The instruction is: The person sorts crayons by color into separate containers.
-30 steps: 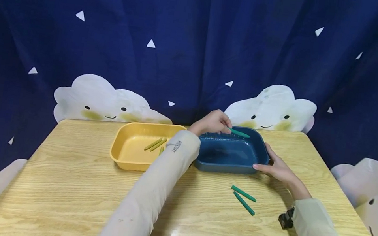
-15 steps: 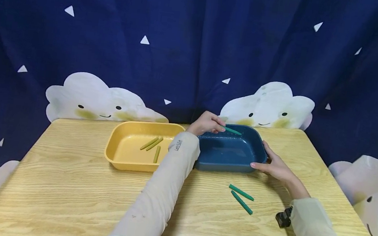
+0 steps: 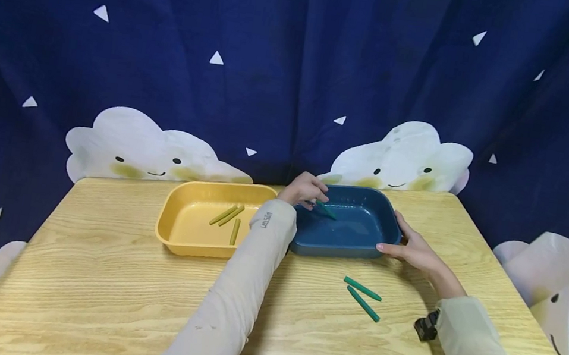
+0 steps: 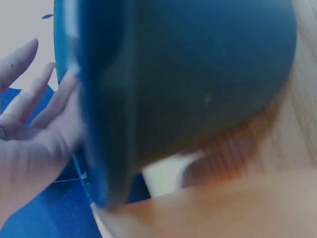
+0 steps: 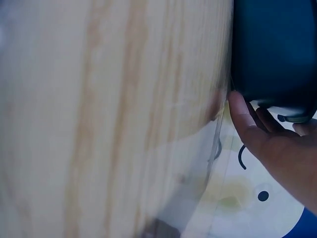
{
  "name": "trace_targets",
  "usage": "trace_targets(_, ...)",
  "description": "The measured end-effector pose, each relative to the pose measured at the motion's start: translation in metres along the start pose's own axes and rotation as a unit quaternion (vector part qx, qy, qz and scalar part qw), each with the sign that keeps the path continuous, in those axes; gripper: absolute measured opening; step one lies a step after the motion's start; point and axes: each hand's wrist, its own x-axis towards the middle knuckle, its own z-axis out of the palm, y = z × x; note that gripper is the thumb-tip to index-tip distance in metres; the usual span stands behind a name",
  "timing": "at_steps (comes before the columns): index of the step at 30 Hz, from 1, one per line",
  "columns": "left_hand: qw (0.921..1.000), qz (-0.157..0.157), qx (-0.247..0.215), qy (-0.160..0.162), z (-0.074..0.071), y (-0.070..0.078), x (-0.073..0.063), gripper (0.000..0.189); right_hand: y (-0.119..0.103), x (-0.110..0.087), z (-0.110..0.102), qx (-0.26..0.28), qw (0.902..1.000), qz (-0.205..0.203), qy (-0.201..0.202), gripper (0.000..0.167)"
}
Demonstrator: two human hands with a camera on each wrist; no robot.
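In the head view my left hand (image 3: 306,190) is over the left end of a deep blue plastic tray (image 3: 335,250). A slim green crayon-like stick (image 3: 327,211) slants down into the tray just below its fingers. The left wrist view shows this hand's fingers (image 4: 29,101) spread apart at the tray's rim, and the stick is hidden there. My right hand (image 3: 412,253) holds the tray's right end, thumb at the front corner and fingers along the side. The right wrist view shows that thumb (image 5: 240,111) against the tray wall (image 5: 275,49).
A yellow tray (image 3: 189,249) stands left of the blue one, with three olive-yellow sticks (image 3: 229,216) in it. Two more green sticks (image 3: 362,303) lie on the wooden table (image 3: 102,291) in front. A dark blue curtain (image 3: 258,48) with clouds hangs behind the table.
My left hand has moved left and slightly down along the blue tray. The green stick has dropped lower and now slants steeply from the fingers. The right hand keeps its hold.
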Motion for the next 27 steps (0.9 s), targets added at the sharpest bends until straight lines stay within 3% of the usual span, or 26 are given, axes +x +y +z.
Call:
trace_targets(4, 0.9993, 0.020, 0.024, 0.017, -0.003, 0.001, -0.006, 0.037, 0.001, 0.001, 0.000, 0.011, 0.9999, 0.001, 0.000, 0.101)
trace_targets(13, 0.9954, 0.092, -0.009, -0.025, 0.003, 0.001, -0.016, 0.034, 0.003, 0.001, 0.001, 0.022, 0.9997, 0.009, 0.002, 0.101)
trace_targets(21, 0.9869, 0.158, -0.005, -0.032, 0.010, 0.004, -0.036, 0.025, -0.001, -0.002, 0.002, 0.016, 0.9998, 0.013, 0.003, 0.101)
trace_targets(27, 0.9810, 0.187, -0.017, -0.050, 0.013, 0.008, -0.054, 0.026, 0.000, -0.001, 0.002, 0.022, 0.9996, 0.014, 0.003, 0.101)
